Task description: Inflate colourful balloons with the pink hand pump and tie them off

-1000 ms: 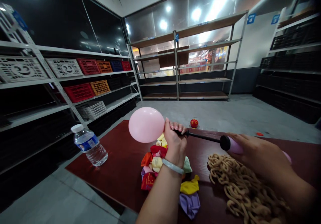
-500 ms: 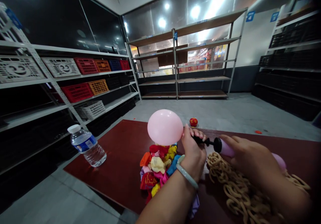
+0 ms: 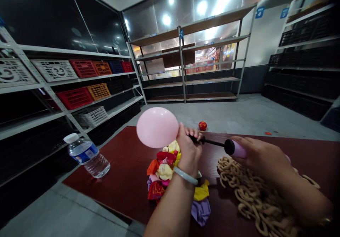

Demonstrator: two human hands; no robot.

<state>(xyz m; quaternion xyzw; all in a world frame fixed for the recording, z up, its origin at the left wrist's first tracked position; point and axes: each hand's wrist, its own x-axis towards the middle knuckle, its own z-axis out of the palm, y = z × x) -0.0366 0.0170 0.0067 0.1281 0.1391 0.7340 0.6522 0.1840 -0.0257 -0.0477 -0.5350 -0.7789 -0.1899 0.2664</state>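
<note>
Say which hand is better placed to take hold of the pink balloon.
Probably the left hand: it grips the pump's black end, close beside the pink balloon. The right hand is farther off, wrapped around the pump's lilac barrel.

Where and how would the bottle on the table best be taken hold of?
Probably around the label, coming from the right. The bottle stands on its base with a round body, so fingers could wrap it below the narrower neck; bare tabletop lies between it and the loose balloons.
</note>
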